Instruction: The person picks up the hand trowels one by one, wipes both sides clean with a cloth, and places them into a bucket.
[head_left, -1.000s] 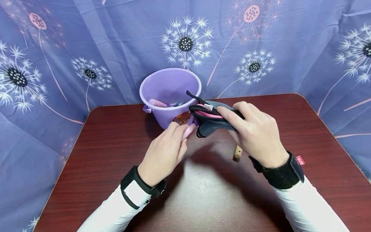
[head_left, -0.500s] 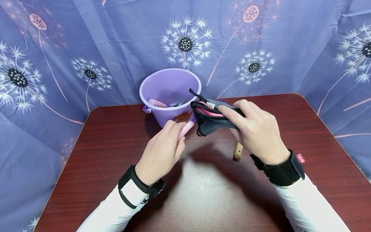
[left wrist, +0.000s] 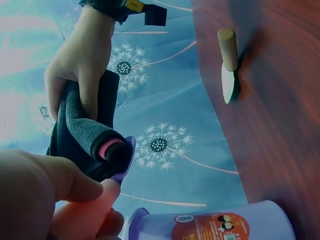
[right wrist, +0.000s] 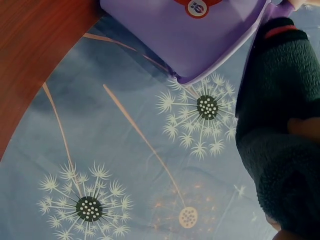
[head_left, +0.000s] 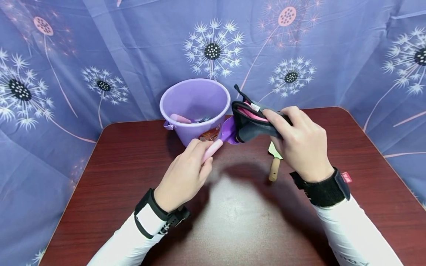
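My left hand [head_left: 183,173] grips the pink handle of a trowel [head_left: 212,150] with a purple blade. Between the fingers of my right hand [head_left: 301,147] is a dark grey fleecy mitt [head_left: 254,129] with pink lining, black trim and a white tag. The mitt overlaps the blade and hides part of it; the left wrist view shows purple [left wrist: 131,150] along the mitt's side. Behind both hands stands a purple bucket [head_left: 186,132], with a pink handle [head_left: 180,118] and grey metal prongs [head_left: 203,119] inside.
On the table [head_left: 133,159], under my right hand, lies a small tool [head_left: 274,168] with a wooden handle and pale green blade. A blue curtain [head_left: 143,55] with dandelion prints hangs close behind the table's far edge.
My right hand has moved up and to the right with the mitt, so more of the purple blade and of the wooden-handled tool shows. The left hand has barely shifted.
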Tool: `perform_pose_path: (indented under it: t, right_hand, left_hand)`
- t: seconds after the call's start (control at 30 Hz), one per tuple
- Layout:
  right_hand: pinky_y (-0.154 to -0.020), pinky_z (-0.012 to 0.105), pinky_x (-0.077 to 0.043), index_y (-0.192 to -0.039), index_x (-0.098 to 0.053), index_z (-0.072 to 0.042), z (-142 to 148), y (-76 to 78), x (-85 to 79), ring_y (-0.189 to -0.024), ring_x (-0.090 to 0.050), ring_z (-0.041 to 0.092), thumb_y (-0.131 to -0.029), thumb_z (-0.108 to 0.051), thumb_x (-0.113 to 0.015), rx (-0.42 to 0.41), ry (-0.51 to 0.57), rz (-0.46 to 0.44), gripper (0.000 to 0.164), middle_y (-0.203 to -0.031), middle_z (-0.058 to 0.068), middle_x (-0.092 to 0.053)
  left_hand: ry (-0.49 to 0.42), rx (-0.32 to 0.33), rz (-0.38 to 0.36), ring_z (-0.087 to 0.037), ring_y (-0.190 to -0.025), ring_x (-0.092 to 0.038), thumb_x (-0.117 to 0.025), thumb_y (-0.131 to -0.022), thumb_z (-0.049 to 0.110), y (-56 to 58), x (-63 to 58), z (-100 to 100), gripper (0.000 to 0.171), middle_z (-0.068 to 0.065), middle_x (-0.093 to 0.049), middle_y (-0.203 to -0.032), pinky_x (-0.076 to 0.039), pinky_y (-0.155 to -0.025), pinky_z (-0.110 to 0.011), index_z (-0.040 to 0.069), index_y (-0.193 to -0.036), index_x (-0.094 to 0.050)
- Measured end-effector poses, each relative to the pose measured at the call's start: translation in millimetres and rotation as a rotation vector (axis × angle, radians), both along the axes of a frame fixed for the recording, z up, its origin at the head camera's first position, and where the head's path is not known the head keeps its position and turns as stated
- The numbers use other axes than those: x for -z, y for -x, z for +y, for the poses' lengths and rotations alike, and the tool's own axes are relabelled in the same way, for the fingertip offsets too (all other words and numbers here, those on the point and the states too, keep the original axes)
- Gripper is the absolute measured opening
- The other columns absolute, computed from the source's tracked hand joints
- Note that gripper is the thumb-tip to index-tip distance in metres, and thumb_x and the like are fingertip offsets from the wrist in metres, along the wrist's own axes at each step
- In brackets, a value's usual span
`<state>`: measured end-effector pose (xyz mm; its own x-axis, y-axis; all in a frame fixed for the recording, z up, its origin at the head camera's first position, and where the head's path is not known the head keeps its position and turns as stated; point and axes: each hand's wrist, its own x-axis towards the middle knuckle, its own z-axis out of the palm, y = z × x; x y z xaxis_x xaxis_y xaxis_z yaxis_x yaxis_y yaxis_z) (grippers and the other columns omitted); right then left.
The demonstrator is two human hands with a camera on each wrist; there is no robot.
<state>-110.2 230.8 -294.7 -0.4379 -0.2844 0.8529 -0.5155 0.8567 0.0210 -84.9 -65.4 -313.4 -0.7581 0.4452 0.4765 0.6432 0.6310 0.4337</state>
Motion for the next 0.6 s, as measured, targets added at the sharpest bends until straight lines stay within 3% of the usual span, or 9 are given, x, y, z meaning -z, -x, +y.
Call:
perform_pose_path:
  t: [0.33,0.6]
  right_hand:
    - [-0.053,0.057,-0.047,-0.124,-0.076,-0.018,-2.3,1.8,0.6,-0.076,-0.061,0.039,-0.096,-0.006,-0.068,0.072,0.111,0.073,0.031,-0.096,0.018,-0.063]
    - [-0.058,0.061,-0.045,-0.12,-0.078,-0.021,-6.5,3.2,-0.5,-0.079,-0.059,0.043,-0.1,-0.008,-0.07,0.114,0.176,0.21,0.026,-0.096,0.02,-0.062]
  left_hand:
    - [-0.04,0.034,-0.093,-0.013,-0.087,-0.056,-0.061,-0.101,0.01,1.0,-0.5,-0.6,0.033,0.002,-0.059,-0.104,-0.052,-0.078,-0.034,0.011,-0.133,-0.065]
    - [-0.082,0.075,-0.166,-0.013,-0.089,-0.054,-0.06,-0.102,0.011,1.6,-5.3,-0.6,0.032,0.001,-0.059,-0.102,-0.048,-0.082,-0.033,0.008,-0.133,-0.067]
